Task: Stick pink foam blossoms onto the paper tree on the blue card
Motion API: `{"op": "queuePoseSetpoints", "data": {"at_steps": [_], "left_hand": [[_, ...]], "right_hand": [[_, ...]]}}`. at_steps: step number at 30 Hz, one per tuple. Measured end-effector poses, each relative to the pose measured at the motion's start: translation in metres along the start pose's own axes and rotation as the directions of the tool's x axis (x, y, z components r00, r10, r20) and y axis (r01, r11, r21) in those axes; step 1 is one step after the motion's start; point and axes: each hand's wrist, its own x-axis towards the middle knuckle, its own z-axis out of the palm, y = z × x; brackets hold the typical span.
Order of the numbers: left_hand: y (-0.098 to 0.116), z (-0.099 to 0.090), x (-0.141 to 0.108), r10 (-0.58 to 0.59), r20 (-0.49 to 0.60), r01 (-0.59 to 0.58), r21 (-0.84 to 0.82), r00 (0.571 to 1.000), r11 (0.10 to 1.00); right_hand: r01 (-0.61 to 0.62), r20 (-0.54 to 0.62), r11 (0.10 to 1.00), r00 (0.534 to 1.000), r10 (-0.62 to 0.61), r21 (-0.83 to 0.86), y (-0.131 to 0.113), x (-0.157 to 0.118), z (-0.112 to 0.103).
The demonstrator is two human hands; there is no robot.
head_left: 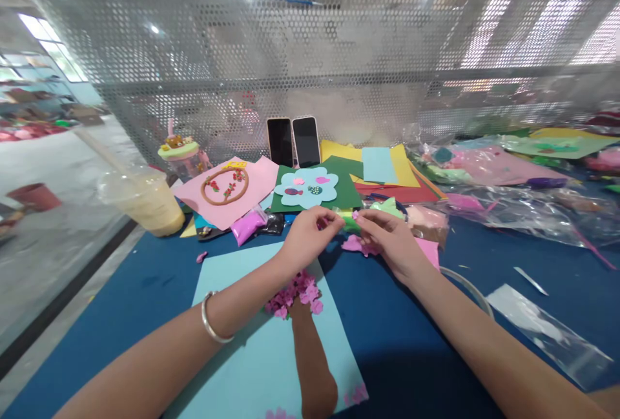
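Observation:
A light blue sheet point(242, 341) lies on the blue table, bearing a brown trunk point(312, 361) topped with pink clay blossoms point(303, 290). Above the sheet's far edge, my left hand point(314, 232) has its thumb and fingers pinched together; anything between them is too small to make out. To its right, my right hand point(385, 235) pinches a small piece of pink clay point(355, 215). The fingertips of both hands are close but apart. Under my right fingers, a larger lump of pink clay point(358, 245) rests on the table.
Two phones point(293, 141) lean on the perforated metal screen point(358, 51). A drink cup point(145, 203) stands at the left. Behind my hands lie a pink sheet point(223, 193) and a scalloped blue piece point(310, 188). Plastic bags point(513, 212) cover the right; a hoop rim point(469, 286) shows beyond my right forearm.

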Motion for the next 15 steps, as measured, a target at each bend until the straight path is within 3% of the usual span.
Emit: {"op": "queuePoseSetpoints", "data": {"at_steps": [3, 6, 15], "left_hand": [[0.01, 0.001, -0.005, -0.138, -0.086, 0.116, -0.224, 0.987, 0.968], [0.019, 0.003, -0.012, -0.209, -0.11, 0.158, -0.356, 0.972, 0.921], [0.03, 0.005, -0.021, -0.312, -0.017, 0.251, -0.551, 0.95, 0.796]], "right_hand": [[0.027, -0.039, 0.999, 0.999, -0.026, 0.017, 0.0, 0.001, -0.001], [0.076, -0.077, 0.997, 0.994, -0.075, 0.008, 0.001, 0.002, -0.003], [0.215, -0.089, 0.961, 0.968, -0.233, -0.176, 0.001, 0.004, -0.005]]}}
